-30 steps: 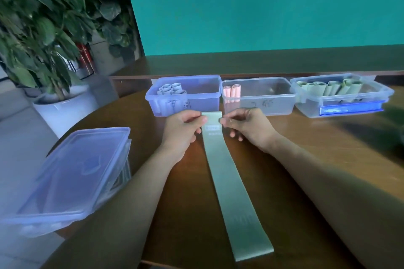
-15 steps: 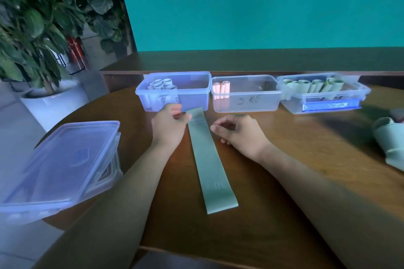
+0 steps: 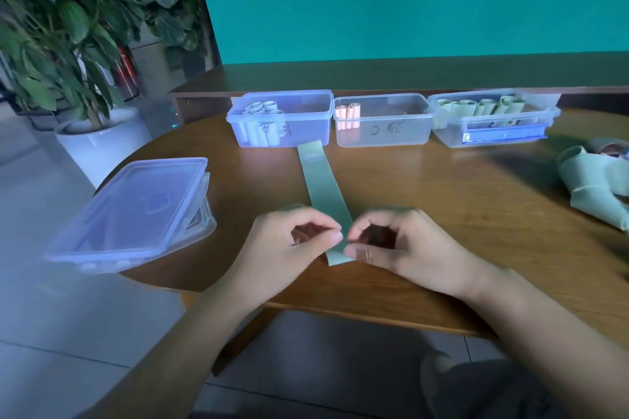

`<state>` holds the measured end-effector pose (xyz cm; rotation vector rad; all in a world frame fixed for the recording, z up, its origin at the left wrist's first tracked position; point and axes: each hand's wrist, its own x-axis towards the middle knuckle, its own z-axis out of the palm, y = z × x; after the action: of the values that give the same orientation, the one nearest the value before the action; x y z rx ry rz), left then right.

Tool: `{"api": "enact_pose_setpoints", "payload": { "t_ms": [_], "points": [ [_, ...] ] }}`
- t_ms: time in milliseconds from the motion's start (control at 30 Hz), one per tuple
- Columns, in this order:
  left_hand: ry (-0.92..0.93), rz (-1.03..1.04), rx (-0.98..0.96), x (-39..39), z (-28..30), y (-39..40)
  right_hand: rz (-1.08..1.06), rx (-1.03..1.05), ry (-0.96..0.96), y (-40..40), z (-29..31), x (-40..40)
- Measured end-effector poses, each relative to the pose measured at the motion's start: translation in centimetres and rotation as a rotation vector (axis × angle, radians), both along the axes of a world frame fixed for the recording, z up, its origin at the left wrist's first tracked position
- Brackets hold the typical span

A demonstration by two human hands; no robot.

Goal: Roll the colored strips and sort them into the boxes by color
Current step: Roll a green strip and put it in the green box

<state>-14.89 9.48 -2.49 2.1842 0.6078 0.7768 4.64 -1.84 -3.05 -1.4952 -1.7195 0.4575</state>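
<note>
A long pale green strip (image 3: 323,187) lies flat on the round wooden table (image 3: 442,214), running from the boxes toward me. My left hand (image 3: 289,245) and my right hand (image 3: 398,248) pinch its near end from either side with thumb and fingertips. Three clear boxes stand in a row at the back: the left box (image 3: 306,102) holds several pale blue rolls, the middle box (image 3: 401,133) holds pink rolls, the right box (image 3: 544,112) holds several green rolls.
A stack of lidded clear boxes (image 3: 136,214) sits at the table's left edge. Loose green strips (image 3: 592,187) lie in a heap at the right edge. A potted plant (image 3: 68,44) stands on the floor to the left.
Both hands came back from the strip's far end near the boxes to its near end and now pinch it there. The strip lies stretched out flat.
</note>
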Motion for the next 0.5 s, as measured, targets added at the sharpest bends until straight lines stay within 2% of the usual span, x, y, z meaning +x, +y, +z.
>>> {"api": "enact_pose_setpoints", "payload": {
  "t_ms": [167, 500],
  "points": [
    [0.125, -0.049, 0.156, -0.95, -0.55, -0.52, 0.014, 0.002, -0.137, -0.23, -0.19, 0.13],
    [0.179, -0.006, 0.262, -0.54, -0.57, -0.38, 0.022, -0.007, -0.133, -0.15, -0.08, 0.46]
  ]
}}
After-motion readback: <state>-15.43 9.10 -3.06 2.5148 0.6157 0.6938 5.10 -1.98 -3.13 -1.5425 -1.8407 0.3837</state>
